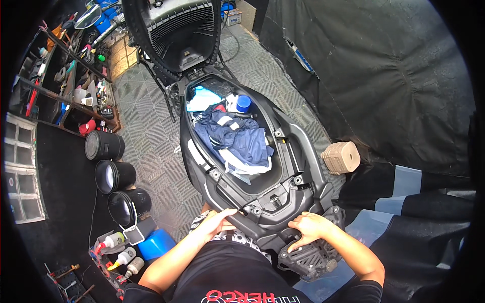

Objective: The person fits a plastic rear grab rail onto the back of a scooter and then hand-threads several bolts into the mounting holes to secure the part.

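In front of me stands a black scooter with its seat (179, 30) tipped up. Its under-seat compartment (262, 184) holds a folded navy garment (235, 134), a light-blue bag (203, 98) and a container with a blue cap (243, 104). My left hand (214, 225) grips the left rear edge of the plastic tail trim (230, 216), thumb on top and fingers partly hidden below. Bent around the rear of the same trim is my right hand (312, 227), its thumb pointing down beside the black rear rack (309, 260).
Lidded black buckets (104, 145) line the left wall, near a rack of bottles (124, 256) and a blue container (157, 245). Cluttered shelves (65, 76) fill the upper left. A beige block-shaped stool (341, 157) stands right of the scooter, before a black curtain (384, 76).
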A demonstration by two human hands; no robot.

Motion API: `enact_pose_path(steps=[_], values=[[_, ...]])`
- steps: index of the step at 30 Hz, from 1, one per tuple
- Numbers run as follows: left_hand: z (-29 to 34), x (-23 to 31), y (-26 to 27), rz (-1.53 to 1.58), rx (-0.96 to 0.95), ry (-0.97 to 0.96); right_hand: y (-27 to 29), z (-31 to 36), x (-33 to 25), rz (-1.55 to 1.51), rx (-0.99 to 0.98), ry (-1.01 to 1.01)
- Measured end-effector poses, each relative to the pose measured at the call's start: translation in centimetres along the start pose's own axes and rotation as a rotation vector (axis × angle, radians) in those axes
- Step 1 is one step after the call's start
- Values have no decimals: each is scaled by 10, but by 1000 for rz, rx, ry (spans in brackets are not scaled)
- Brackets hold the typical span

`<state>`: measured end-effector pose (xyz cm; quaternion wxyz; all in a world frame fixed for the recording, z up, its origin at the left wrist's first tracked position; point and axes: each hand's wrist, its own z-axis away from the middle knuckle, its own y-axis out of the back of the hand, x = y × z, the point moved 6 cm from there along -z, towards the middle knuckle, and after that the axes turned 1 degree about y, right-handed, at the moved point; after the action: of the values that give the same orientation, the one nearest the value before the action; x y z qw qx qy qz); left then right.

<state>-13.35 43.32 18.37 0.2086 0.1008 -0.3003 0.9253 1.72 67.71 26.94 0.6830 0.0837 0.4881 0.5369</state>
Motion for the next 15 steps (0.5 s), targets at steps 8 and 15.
enact_pose_path(steps=[8, 15], values=[[-4, -1, 14, -7, 146, -33, -8, -6, -1, 24, -58, -35], [2, 7, 17, -81, 175, 5, -14, -8, -8, -9, -30, -36]])
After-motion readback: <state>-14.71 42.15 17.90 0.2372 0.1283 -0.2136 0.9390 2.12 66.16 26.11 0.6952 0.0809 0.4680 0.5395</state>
